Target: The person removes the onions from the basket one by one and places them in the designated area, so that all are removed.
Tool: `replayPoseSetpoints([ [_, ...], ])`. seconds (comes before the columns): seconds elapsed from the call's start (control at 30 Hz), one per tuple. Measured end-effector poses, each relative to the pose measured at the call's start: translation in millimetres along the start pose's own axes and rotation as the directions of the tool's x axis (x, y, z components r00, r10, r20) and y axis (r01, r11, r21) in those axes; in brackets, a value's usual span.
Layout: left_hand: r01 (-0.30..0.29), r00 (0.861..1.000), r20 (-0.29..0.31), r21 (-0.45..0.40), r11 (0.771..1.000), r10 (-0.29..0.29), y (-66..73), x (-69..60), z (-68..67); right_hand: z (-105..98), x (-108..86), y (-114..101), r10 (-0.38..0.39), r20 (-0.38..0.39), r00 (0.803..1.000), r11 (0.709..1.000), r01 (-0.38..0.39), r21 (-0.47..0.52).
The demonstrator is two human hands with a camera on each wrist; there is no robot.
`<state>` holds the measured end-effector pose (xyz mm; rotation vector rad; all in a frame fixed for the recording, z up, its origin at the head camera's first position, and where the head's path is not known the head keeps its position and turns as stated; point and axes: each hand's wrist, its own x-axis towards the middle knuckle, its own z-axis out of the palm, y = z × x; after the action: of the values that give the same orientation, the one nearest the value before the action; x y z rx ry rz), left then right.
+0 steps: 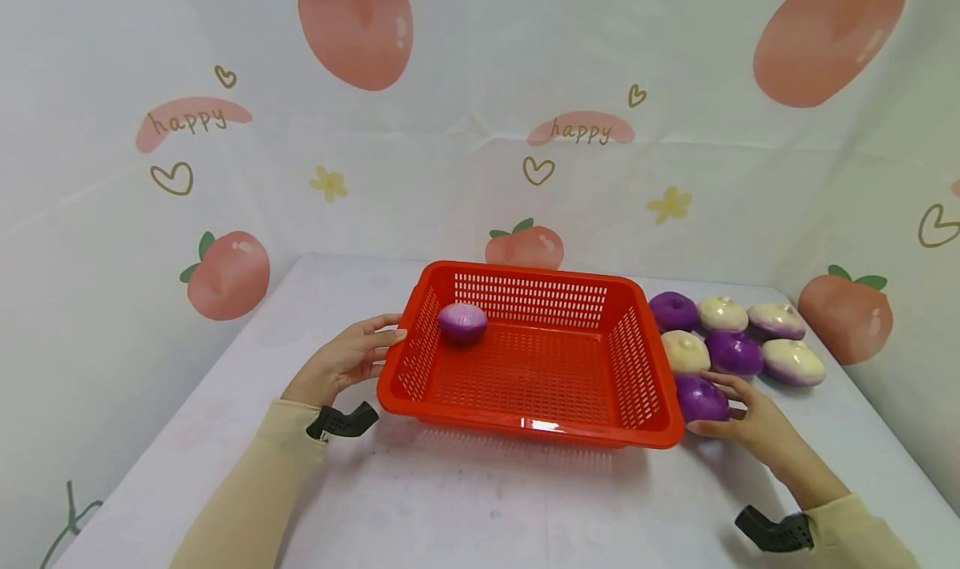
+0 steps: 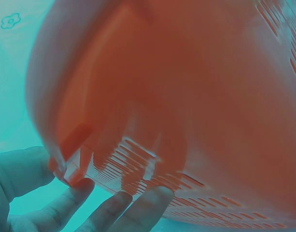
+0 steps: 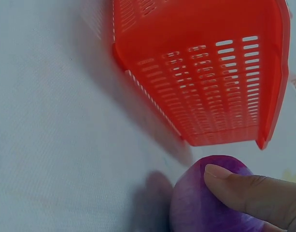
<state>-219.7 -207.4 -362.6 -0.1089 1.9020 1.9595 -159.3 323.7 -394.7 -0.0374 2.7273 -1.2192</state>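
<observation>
A red slotted plastic basket [image 1: 525, 386] sits mid-table, one purple-and-white onion [image 1: 462, 322] lying at its far left inside. My left hand [image 1: 348, 359] pinches the basket's left rim, thumb above and fingers underneath; the left wrist view shows the fingertips [image 2: 160, 193] against the slotted wall. Beside the basket's right end, my right hand [image 1: 750, 415] grips a glossy purple onion [image 1: 699, 398], with the thumb on its near side. In the right wrist view that onion [image 3: 201, 203] is just below the basket's corner, partly covered by the thumb [image 3: 234, 186].
Behind the right hand, several onions lie close together in rows, among them a purple one [image 1: 735, 353], a cream one [image 1: 684, 352] and a cream-purple one [image 1: 793, 362]. A printed cloth [image 1: 450, 161] hangs along the back and sides of the white table [image 1: 465, 502].
</observation>
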Motion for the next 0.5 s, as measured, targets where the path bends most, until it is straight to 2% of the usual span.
replayPoseSetpoints([
  [0.5,-0.004,1.0,-0.015,0.013,1.0,0.005,-1.8,0.8,-0.1,-1.1,1.2,3.1,0.026,0.025,0.999,0.999,-0.026,0.024],
])
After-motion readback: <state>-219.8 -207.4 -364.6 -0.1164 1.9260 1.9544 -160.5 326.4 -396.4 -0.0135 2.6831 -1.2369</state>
